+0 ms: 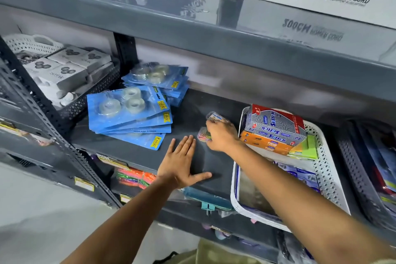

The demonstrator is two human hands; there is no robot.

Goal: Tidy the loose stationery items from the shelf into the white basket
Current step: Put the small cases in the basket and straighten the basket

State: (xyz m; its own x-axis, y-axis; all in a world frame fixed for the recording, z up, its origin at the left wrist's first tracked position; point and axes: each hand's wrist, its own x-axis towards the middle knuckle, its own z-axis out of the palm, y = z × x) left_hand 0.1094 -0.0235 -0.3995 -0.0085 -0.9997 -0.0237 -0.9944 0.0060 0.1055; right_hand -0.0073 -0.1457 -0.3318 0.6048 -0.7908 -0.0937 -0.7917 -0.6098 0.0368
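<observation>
From your head camera, your left hand point(182, 163) lies flat on the grey shelf point(188, 113), fingers straight and close together, thumb spread to the side, holding nothing. Your right hand point(221, 135) is further back on the same shelf, its fingers curled round a small clear packet point(214, 117) with a printed card inside. A blurred multicoloured bundle point(204, 134) sits right at its fingers; you cannot tell whether it is gripped too. The white basket point(234, 199) stands just right of that hand, at the shelf's front edge, and holds stacked Softek boxes point(275, 124) and green sticky notes point(306, 147). To the left, blue tape packs point(128, 111) lie fanned in two heaps on the shelf, well apart from the basket
</observation>
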